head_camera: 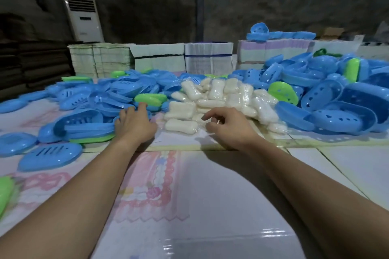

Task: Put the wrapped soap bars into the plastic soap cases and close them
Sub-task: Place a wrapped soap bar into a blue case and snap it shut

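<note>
Both arms reach forward over the table (210,195), which is covered in glossy sheets printed with pink floral patterns. The left hand (134,124) stretches out with its fingers fairly straight, the fingertips at the edge of a green soap case (150,99) that lies on the blue ones; it grips nothing that I can see. The right hand (229,124) hovers just in front of the pile of wrapped soap bars (221,96), its fingers loosely curled downward and the index finger pointing toward the pile; it holds nothing, and whether the fingertips touch a wrapper I cannot tell.

The soap bars are white, sealed in clear plastic, and heaped in the middle of the table beyond the hands. One bar (181,125) lies at the near edge of the heap, between the two hands. To the left spreads a wide heap of blue soap cases (84,99), open halves and slotted lids mixed together, with a few green ones among them. To the right sits a taller heap of blue case halves (336,94) with round holes in them, again with some green pieces.

Behind the heaps stand bundles of flat stacked cartons (208,57), and a white standing air conditioner (83,16) is against the dark back wall.
</note>
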